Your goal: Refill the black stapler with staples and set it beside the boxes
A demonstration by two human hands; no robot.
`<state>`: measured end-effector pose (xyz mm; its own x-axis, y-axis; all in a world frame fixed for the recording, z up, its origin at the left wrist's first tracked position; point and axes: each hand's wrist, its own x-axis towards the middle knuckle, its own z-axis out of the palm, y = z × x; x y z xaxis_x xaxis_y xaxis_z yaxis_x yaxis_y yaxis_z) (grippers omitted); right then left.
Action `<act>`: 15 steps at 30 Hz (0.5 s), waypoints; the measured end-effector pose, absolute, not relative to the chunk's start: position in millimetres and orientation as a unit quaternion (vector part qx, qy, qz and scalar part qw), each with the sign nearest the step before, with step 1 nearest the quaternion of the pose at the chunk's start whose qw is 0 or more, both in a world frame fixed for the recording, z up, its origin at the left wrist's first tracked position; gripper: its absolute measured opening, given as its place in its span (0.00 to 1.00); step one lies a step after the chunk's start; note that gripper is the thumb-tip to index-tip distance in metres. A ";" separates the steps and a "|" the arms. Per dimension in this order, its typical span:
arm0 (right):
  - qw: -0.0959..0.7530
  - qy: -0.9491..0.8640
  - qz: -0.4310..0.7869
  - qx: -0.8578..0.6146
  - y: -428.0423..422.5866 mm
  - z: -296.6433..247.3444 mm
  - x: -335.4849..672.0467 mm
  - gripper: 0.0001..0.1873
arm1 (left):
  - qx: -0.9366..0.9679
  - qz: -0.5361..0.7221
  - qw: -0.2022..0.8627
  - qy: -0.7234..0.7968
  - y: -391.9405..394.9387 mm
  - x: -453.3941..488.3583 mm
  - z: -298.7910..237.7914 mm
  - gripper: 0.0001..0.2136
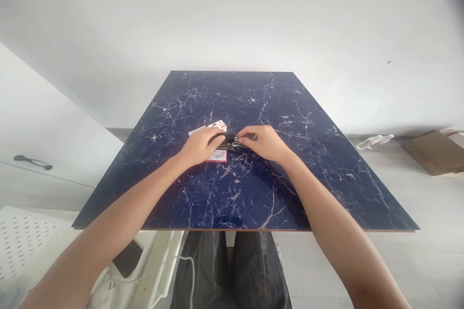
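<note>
Head view. L hand (198, 147) is curling its grip narrowly around the black end of a small dark tool (229, 139), fingers wrapping over it. R hand (264, 142) is pinching the tool's metal end w/ fingertips, grip narrow, closing on the same item. Exact tool type: cannot tell, too small. Tool is sitting just above the surface (246, 188), approx. centre, slightly towards the far side, between both hands.

A red-and-white card pack (216, 155) is lying flat on the surface, directly under the L hand and tool, partly hidden by the fingers.

Surroundings: clear plastic bottle (374, 141) is lying on the floor at right, near a cardboard sheet (435, 152). White perforated chair (25, 241) is standing at lower left.
</note>
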<state>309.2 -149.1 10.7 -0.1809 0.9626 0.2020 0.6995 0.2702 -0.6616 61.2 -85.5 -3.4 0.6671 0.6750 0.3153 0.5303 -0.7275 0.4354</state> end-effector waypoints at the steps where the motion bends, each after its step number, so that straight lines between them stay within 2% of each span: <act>1: 0.300 -0.736 0.222 -0.565 -149.7 11.5 309.1 0.10 | 0.900 0.233 0.156 0.334 -85.7 61.4 -3.3 0.19; 15: 0.224 -0.776 0.199 -0.555 -148.9 13.6 319.2 0.08 | 0.902 0.234 0.150 0.330 -84.8 60.9 -5.7 0.19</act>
<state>319.2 -148.9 13.6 -0.2837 0.9506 0.1260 0.7726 0.3044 -0.5571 60.9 -84.8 -5.7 0.6734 0.6650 0.3230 0.5244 -0.7376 0.4253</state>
